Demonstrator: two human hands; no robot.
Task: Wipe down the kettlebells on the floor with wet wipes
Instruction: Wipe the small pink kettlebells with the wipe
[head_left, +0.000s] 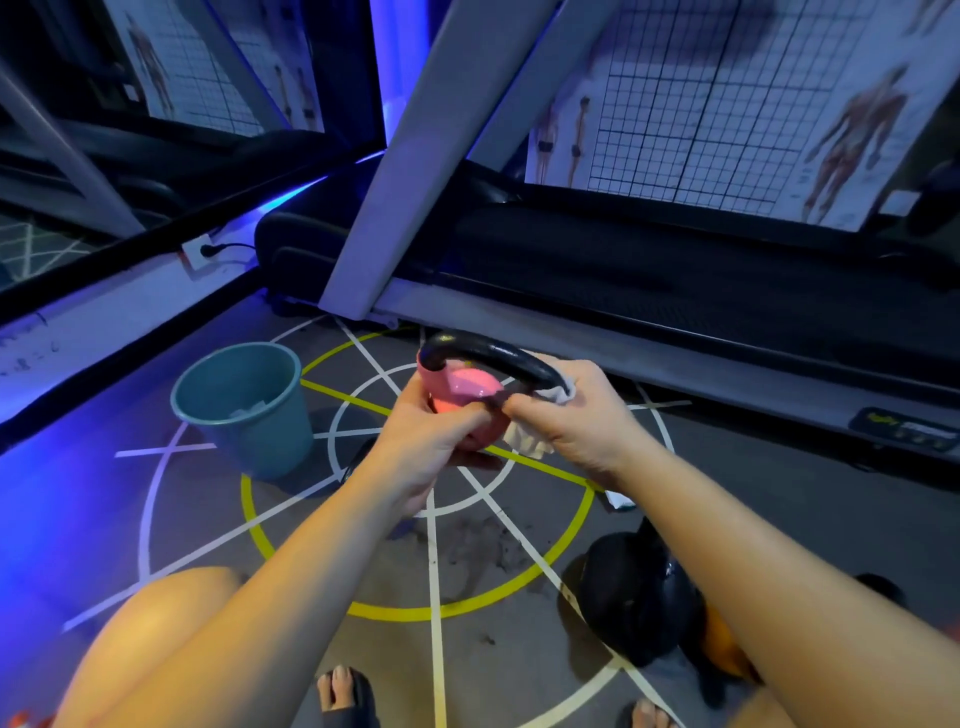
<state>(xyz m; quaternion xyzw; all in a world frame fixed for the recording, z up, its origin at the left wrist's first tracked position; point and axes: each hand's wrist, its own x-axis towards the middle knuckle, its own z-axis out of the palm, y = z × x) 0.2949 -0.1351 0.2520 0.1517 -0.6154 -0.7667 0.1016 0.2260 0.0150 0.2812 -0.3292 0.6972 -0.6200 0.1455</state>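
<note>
**Pink kettlebell held off the floor, wipe on its handle**

Bare knee (171, 634) at lower left and two feet in dark sandals (345, 691) sit closest to the camera, with both forearms reaching forward over them. Left hand (431, 441) cups the pink kettlebell (462, 389) from its near-left side, fingers curled round the body and holding it off the floor (467, 561). Right hand (576, 421) grips a white wet wipe (530, 441), wrapped round the right end of the black handle (493, 353); loose wipe hangs below the fingers. The two hands touch at the fingertips.

Left of the grip, near: teal bucket (244, 405) upright on the floor, white scrap inside. Below-right of the grip, under the right forearm: black kettlebell (634, 592) on the floor, orange kettlebell (719, 649) just beside it, partly hidden. Beyond the grip: treadmill (675, 270).
</note>
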